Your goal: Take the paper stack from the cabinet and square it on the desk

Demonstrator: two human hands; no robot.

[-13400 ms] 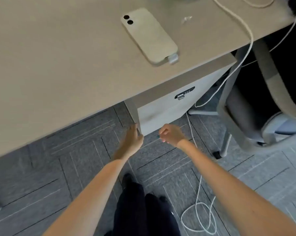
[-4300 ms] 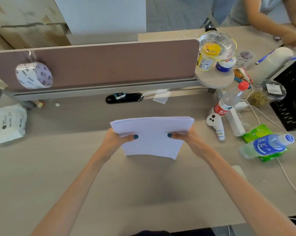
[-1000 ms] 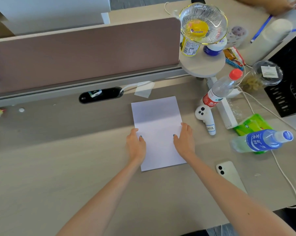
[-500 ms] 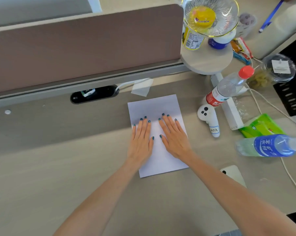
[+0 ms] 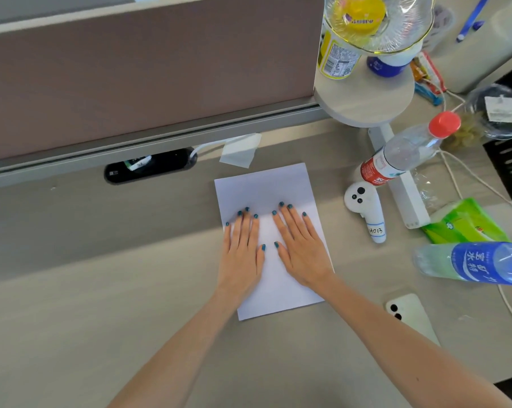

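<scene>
- The flat white stack of paper sheets (image 5: pixel 266 187) lies on the pale wood-grain table (image 5: pixel 101 304), in the bare stretch in front of the brown partition panel (image 5: pixel 145 69), turned slightly off the table's edge line. That spot probably suits it because it is the one open area near the person's body.
- The left hand (image 5: pixel 243 251) rests palm down on the stack's left half, fingers straight and close together, gripping nothing; its outer edge sits at the stack's left side.
- The right hand (image 5: pixel 301 248) lies palm down on the right half, fingers fanned a little, also holding nothing. The two thumbs nearly meet at the middle.
- Flat palms, not a pinch, suggest pressing: weight spread over the top sheet keeps the pile from sliding and flattens any curl.
- The visible edges read as one clean outline, with no sheets sticking out, so the squaring looks finished or nearly so. How thick the pile is cannot be told from above.
- The white handheld controller with black buttons (image 5: pixel 363 207) lies just right of the stack, apart from it, and the clear red-capped plastic bottle (image 5: pixel 407 151) leans beyond it; both leave the paper room.
- The cream-coloured smartphone (image 5: pixel 410 316) lies near the right forearm, away from the paper.
</scene>
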